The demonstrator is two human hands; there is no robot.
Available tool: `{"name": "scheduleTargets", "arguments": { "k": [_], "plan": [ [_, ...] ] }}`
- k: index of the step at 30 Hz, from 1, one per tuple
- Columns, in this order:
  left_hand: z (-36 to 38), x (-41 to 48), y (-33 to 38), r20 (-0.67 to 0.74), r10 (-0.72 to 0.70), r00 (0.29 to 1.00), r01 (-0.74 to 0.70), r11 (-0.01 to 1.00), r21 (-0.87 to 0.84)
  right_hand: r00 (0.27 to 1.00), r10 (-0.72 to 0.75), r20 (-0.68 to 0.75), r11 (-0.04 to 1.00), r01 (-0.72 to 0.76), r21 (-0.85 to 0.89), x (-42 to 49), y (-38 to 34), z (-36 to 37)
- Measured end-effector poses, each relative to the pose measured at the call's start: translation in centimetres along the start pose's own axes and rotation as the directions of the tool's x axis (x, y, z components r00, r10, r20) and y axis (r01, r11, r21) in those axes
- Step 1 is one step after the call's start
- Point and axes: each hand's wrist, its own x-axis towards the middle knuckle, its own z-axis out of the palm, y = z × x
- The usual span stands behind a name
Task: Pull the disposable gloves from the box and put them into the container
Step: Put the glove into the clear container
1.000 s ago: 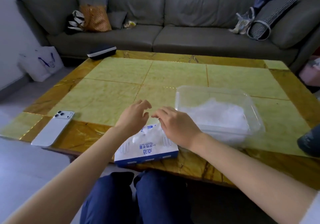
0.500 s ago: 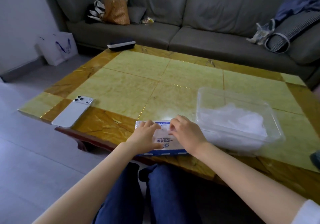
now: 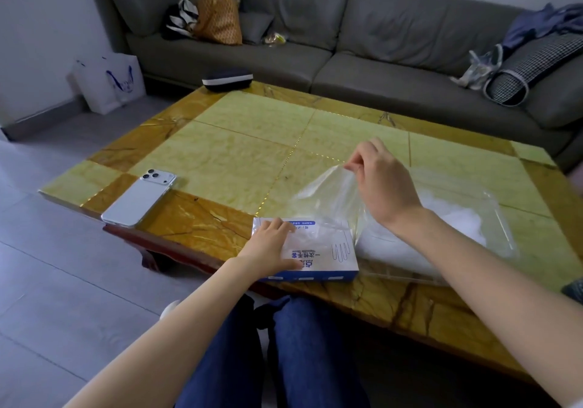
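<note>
1. Thin clear glove [image 3: 328,199] just right of frame centre, held up above the table and stretched into a sheet, its lower edge reaching down to the top of the box.
2. Right hand [image 3: 381,186] at the glove's upper corner, thumb and fingertips clamped together on the film, remaining fingers curled in.
3. Blue-and-white box [image 3: 315,256] lying flat at the near table edge, lower centre of the frame, more clear film showing at its top opening.
4. Left hand [image 3: 271,246] laid palm down on the box's left half, fingers straight and slightly spread, pressing rather than gripping.
5. Clear plastic container [image 3: 492,205] just beside the box, to its right, partly hidden by the right forearm; inside, a loose white heap of gloves [image 3: 448,227] filling much of the floor.
6. Yellow-green stone-patterned table [image 3: 239,155] with brown border under everything.
7. White phone [image 3: 138,197] face down at centre left, well apart from the box.
8. Dark case [image 3: 227,78] with a white band at the far table corner, upper centre left.
9. Grey sofa [image 3: 378,44] across the top, bags and clothes on it; white paper bag [image 3: 110,82] on the floor, upper left.
</note>
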Motion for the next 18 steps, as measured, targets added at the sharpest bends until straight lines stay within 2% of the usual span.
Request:
{"name": "scheduleTargets", "arguments": {
  "k": [6, 8, 10, 13, 15, 18],
  "plan": [
    [-1.1, -0.1, 0.2, 0.038, -0.016, 0.999, 0.018, 0.999, -0.045, 0.993, 0.117, -0.02, 0.992, -0.118, -0.036, 0.9, 1.8, -2.3],
    [-2.1, -0.1, 0.7, -0.027, -0.033, 0.999, 0.031, 0.998, -0.057, 0.991, 0.129, -0.025, 0.991, -0.13, -0.041, 1.0, 2.2, -3.3],
    [-3.5, -0.1, 1.8, -0.185, -0.028, 0.982, 0.013, 0.996, -0.083, 0.987, 0.16, -0.028, 0.984, -0.162, -0.078, 1.2, 2.3, -4.2],
    [-5.6, -0.4, 4.9, -0.414, 0.057, 0.908, -0.123, 0.984, -0.132, 0.968, 0.249, -0.011, 0.961, -0.248, -0.123, 1.5, 2.3, -5.0],
    [-6.5, -0.7, 7.6, -0.427, 0.158, 0.89, -0.23, 0.965, -0.124, 0.942, 0.334, 0.036, 0.94, -0.33, -0.084, 1.6, 2.0, -5.1],
    [-6.8, -1.2, 10.9, -0.358, 0.263, 0.896, -0.326, 0.937, -0.128, 0.91, 0.401, 0.106, 0.915, -0.403, 0.0, 1.4, 1.5, -4.7]
  ]
}}
